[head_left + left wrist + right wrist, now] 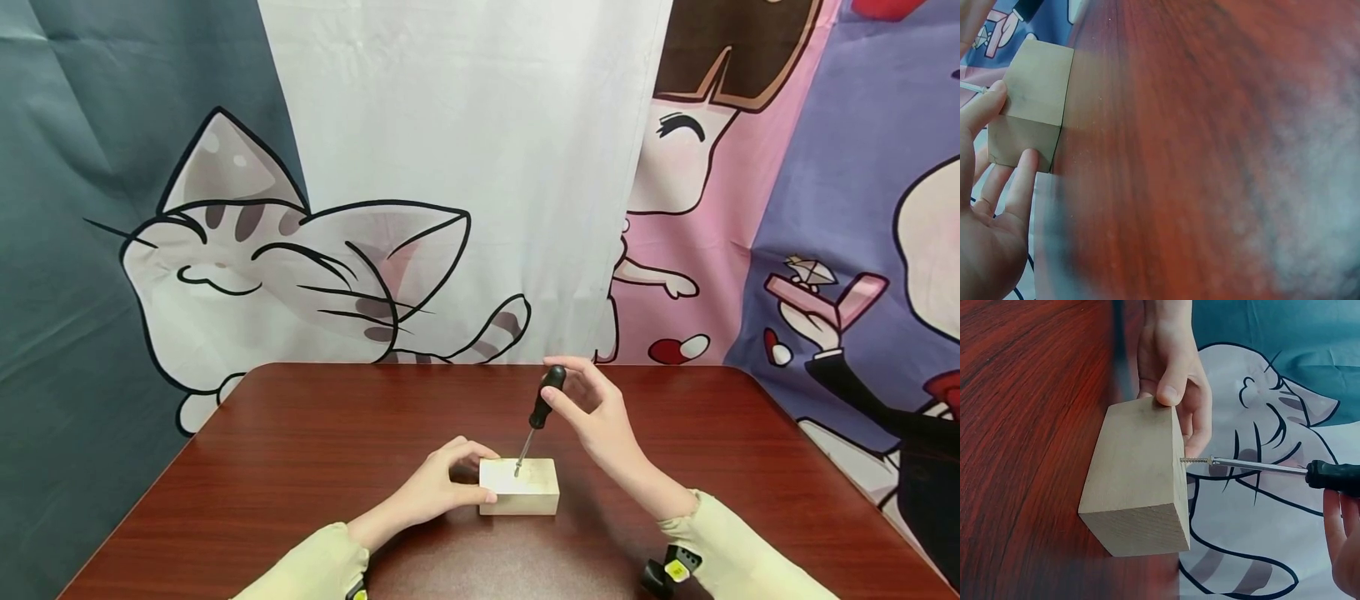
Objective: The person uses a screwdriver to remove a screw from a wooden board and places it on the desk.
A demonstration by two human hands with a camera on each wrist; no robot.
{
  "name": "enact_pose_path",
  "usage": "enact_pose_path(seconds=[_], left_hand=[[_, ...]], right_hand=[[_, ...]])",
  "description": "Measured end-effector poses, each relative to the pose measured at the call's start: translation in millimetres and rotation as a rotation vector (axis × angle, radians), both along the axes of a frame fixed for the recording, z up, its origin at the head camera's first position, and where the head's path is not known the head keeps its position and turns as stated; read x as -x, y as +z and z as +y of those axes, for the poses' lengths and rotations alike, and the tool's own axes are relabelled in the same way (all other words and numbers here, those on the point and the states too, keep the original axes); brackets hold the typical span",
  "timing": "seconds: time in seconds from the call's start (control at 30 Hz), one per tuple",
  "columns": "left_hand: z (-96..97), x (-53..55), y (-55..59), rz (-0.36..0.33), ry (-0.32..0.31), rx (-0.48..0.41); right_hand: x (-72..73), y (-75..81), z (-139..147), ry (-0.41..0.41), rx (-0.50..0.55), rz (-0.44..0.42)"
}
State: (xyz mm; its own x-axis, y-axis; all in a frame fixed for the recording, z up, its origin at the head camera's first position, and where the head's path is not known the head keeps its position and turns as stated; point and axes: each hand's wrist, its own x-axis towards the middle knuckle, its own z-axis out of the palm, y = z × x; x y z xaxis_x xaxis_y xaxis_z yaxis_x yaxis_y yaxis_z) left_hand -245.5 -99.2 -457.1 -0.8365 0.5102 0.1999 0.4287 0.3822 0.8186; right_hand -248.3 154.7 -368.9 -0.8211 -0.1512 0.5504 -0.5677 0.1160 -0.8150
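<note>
A pale wooden block (536, 504) lies on the table, and my left hand (435, 485) grips its left end between thumb and fingers. Partly sunk into the block's top face is a screw (1195, 460), its threads showing in the right wrist view. On the screw's head rests the tip of a screwdriver (541, 411) with a black handle, leaning slightly to the right. My right hand (606, 423) holds that handle between thumb and fingers, above and right of the block. In the left wrist view, the thumb and fingertips touch the block (1038, 81).
The reddish-brown wooden table (337, 425) extends around the block on all sides. Behind its far edge hangs a cloth backdrop (465, 125) with cartoon figures. Each wrist wears a strapped device, the right one (677, 570) low over the table.
</note>
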Motion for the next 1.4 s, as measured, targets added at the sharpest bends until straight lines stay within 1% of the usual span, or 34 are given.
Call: enact_pose_path(seconds=[0.13,0.2,0.27,0.4,0.47,0.53,0.7,0.77,0.83,0.97,1.23,1.3,1.4], left_hand=[[-0.2,0.1,0.3,0.0,0.003,0.002],[-0.3,0.1,0.1,0.003,0.004,0.004],[-0.3,0.2,-0.1,0.006,0.004,0.005],[0.0,0.3,-0.4,0.009,0.005,0.004],[0.1,0.1,-0.6,0.005,0.007,0.006],[0.2,-0.1,-0.8,0.002,0.01,0.006],[0.5,0.1,-1.3,0.002,0.005,0.002],[0.6,0.3,-1.2,0.0,0.001,0.001],[0.5,0.3,-1.1,0.001,0.0,-0.003],[0.1,-0.1,-1.0,-0.005,0.004,-0.004],[-0.1,-0.9,0.0,-0.008,0.007,0.0],[-0.1,-0.7,-0.1,-0.005,0.008,0.003],[-0.1,-0.2,-0.5,-0.002,0.007,0.006]], right_hand=[[0.4,0.2,0.7,0.021,-0.024,-0.007],[1.2,0.1,1.1,0.048,-0.027,-0.007],[2.3,0.1,1.3,0.09,-0.016,0.0],[3.5,0.3,0.0,0.204,0.04,0.013],[3.5,0.1,-1.6,0.234,0.068,0.013],[3.3,-1.0,-3.0,0.221,0.073,0.015],[2.5,-4.6,-5.9,0.072,0.029,0.022],[2.1,-5.4,-6.7,0.03,0.021,0.018],[1.9,-5.8,-6.8,0.01,0.017,0.009],[0.9,-5.0,-6.1,0.003,0.008,0.011],[1.2,-3.3,-4.4,0.015,-0.017,0.006],[1.5,-3.2,-3.7,0.027,-0.021,0.011],[1.9,-3.7,-3.0,0.083,-0.017,0.025]])
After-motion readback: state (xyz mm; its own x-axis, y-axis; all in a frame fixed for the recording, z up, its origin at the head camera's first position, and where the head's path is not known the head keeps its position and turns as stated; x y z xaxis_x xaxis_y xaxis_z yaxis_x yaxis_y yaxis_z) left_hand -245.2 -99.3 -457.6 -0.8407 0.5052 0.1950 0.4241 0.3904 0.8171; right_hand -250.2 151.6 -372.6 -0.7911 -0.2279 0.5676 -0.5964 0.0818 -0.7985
